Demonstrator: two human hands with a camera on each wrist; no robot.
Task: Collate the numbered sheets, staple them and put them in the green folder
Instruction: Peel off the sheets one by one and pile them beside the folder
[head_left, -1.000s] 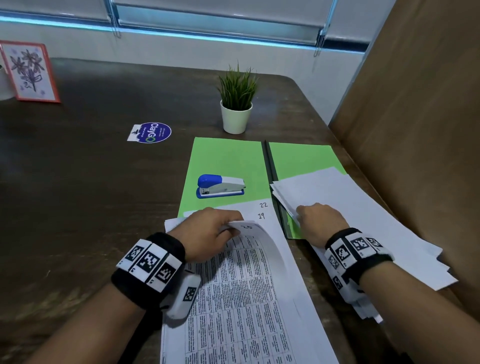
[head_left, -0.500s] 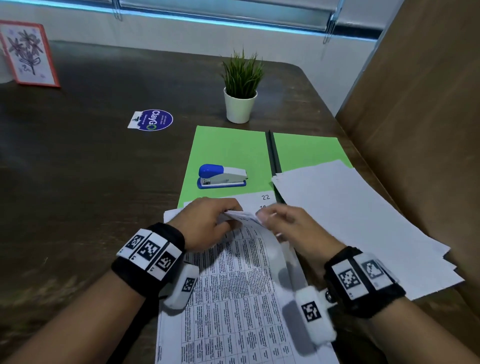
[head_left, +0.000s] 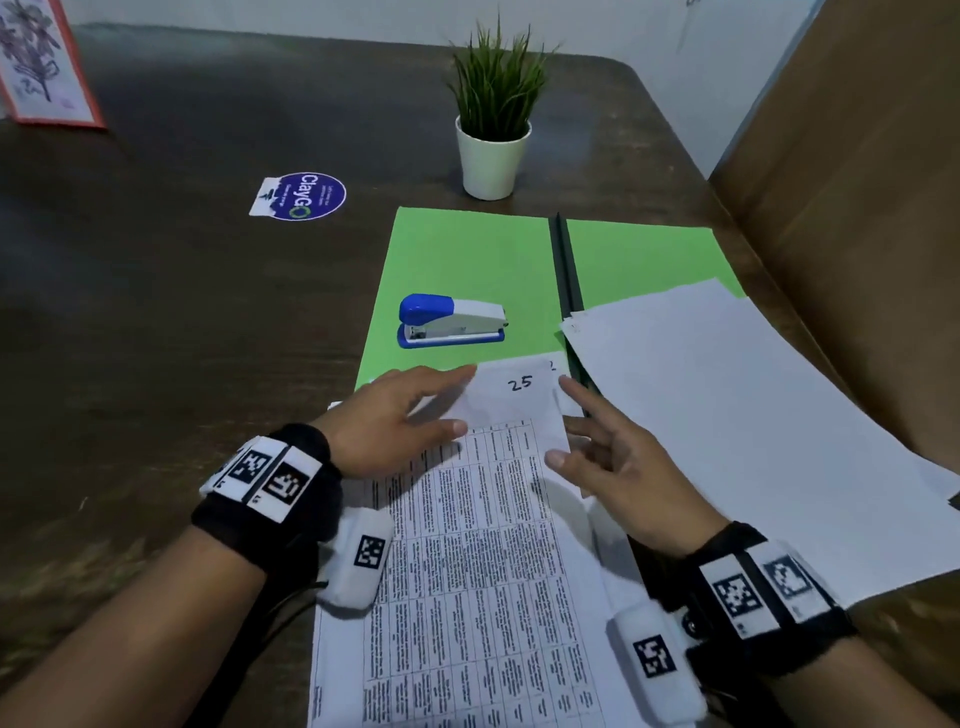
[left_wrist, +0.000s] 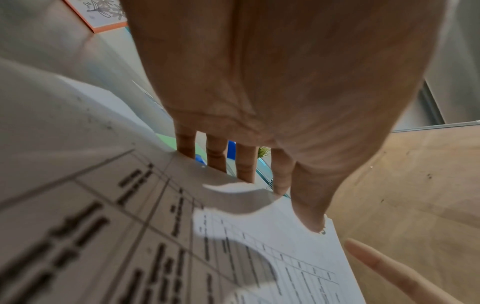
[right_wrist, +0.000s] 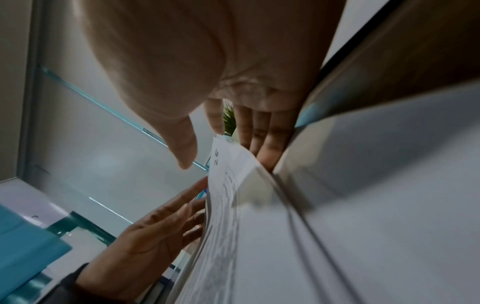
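Observation:
A pile of printed sheets (head_left: 483, 561) lies in front of me, its top sheet marked 25 near the far edge. My left hand (head_left: 400, 415) rests flat on the pile's upper left part, fingers straight. My right hand (head_left: 597, 447) is open at the pile's right edge, fingers spread, holding nothing. The green folder (head_left: 467, 260) lies open beyond the pile, with a blue and white stapler (head_left: 452, 322) on its left half. A second pile of blank-side-up sheets (head_left: 727, 415) covers the folder's right half and the table to the right.
A small potted plant (head_left: 493, 114) stands behind the folder. A round blue sticker (head_left: 304, 196) lies on the dark table (head_left: 156, 312) to the left. A framed flower picture (head_left: 36, 67) is at the far left. A brown panel (head_left: 857, 208) closes off the right side.
My right hand left the right pile, came to the printed pile and met the curled top sheet. That sheet now lies flat, and both hands have opened.

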